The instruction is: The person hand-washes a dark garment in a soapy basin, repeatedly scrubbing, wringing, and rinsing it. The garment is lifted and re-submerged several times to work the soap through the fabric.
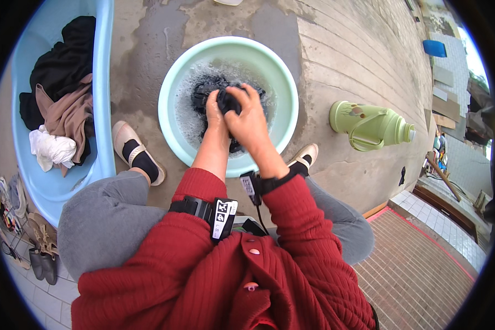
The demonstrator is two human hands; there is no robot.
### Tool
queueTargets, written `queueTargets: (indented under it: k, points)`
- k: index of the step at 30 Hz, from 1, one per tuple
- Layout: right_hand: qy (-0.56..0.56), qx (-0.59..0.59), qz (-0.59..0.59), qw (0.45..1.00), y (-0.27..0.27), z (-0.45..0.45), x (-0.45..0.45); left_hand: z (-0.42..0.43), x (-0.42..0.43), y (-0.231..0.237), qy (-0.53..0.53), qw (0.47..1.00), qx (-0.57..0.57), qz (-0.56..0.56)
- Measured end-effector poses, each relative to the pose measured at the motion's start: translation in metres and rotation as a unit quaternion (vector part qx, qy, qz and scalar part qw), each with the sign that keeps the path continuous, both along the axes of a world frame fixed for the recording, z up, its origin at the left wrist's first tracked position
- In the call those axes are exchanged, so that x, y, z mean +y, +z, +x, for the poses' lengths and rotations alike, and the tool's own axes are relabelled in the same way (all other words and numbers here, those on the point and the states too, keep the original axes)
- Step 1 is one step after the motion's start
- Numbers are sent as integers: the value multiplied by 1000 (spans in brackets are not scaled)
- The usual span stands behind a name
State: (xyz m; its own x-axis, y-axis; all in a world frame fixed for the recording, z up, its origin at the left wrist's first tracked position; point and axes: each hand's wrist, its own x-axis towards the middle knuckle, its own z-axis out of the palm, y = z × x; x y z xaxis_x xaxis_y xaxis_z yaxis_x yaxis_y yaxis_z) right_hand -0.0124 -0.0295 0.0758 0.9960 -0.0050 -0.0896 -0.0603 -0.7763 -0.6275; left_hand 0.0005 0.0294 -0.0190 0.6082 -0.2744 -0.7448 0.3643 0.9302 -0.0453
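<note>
A pale green plastic basin (165,103) stands on the concrete floor between my feet, holding sudsy water. Dark wet cloth (204,88) lies partly in the foam, and a bunched part of it is raised between my two hands. My left hand (215,109) grips this bunch from the left side. From the right, my right hand (247,115) closes on the same cloth, thumb and fingers curled round it. The lower edge of the cloth hangs behind my wrists, partly hidden.
To the left is a blue plastic tub (103,103) with black garments (66,62), a brown garment (68,111) and a white cloth (51,148). A green thermos flask (371,123) lies to the right. Shoes (45,264) are at lower left, a woven mat (412,255) at lower right.
</note>
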Motion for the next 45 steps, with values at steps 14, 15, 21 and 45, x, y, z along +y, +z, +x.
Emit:
queueTargets:
  k: [14,15,21,45]
  points:
    - [-3,12,53,998,3,16,-9,13,1,6,-26,999,15,35]
    - [18,5,45,999,12,1,6,5,8,5,-6,997,28,-72]
    - [-115,-8,-69,991,-17,28,-7,10,-5,-24,-57,997,10,46]
    - [30,-65,33,997,-11,-6,-10,15,11,-24,-37,990,-121,-55]
